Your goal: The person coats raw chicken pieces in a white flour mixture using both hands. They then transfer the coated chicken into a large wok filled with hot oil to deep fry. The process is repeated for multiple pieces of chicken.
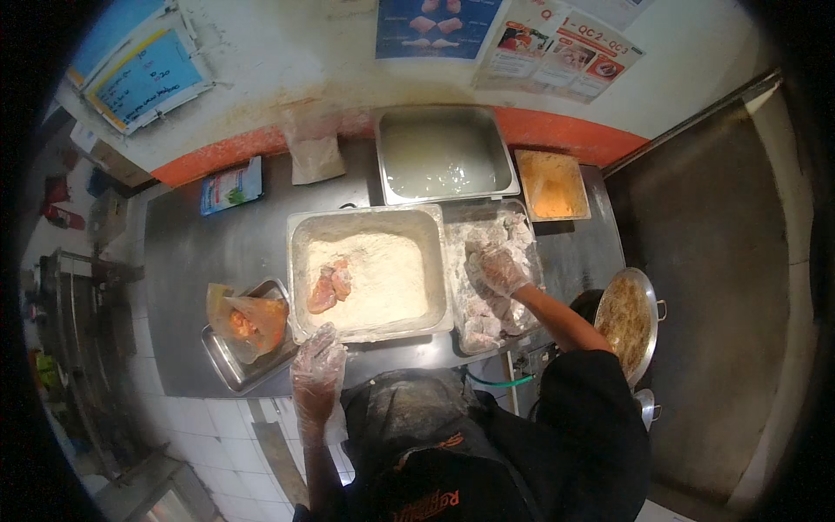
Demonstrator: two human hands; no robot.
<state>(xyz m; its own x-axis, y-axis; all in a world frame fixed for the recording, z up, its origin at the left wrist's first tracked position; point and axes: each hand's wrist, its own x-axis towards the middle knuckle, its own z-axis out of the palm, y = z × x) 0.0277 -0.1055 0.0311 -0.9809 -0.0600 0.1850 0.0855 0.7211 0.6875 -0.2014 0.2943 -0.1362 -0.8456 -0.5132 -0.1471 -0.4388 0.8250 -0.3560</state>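
Observation:
My left hand point(319, 365), in a clear plastic glove, is at the near left corner of a deep metal pan of flour point(445, 287); it holds nothing that I can see. Raw chicken pieces point(331, 287) lie on the flour at the pan's left side. My right hand point(501, 271), gloved too, reaches down into a tray point(464, 342) of flour-coated pieces point(484, 326) on the right. Its fingertips are among the pieces, and whether they grip one is hidden. At the left, an open plastic bag of orange-red marinated meat point(251, 326) rests on a steel tray point(228, 372).
Behind the flour pan stands a deep pan of cloudy liquid point(447, 156), with a container of orange powder point(554, 186) beside it. A blue-white pouch point(231, 189) and a pale bag point(316, 156) lie near the wall. A wide pan of bubbling oil point(626, 320) is at the right.

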